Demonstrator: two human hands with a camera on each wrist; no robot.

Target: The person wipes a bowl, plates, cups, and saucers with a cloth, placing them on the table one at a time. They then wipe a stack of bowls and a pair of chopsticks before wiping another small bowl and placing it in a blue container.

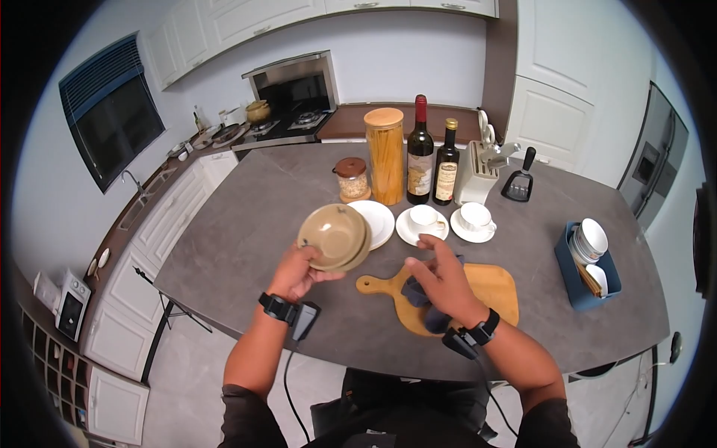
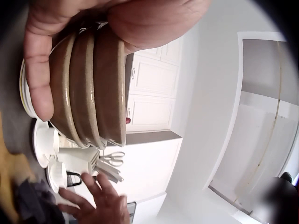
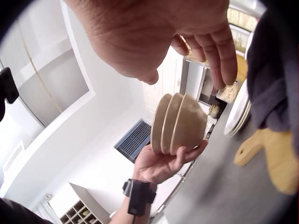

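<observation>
Three nested tan bowls are in my left hand, tilted and raised above the table. In the left wrist view the thumb and fingers grip the stack of bowls from both sides. My right hand is held with fingers spread and nothing in it, over a dark cloth on the wooden cutting board. White plates lie just behind the bowls. In the right wrist view the right hand is apart from the bowls.
Two white cups on saucers, one cup left of the other, stand behind the board. Beyond are an oats jar, pasta jar, wine bottle, darker bottle and knife block. A blue bin holds dishes at right.
</observation>
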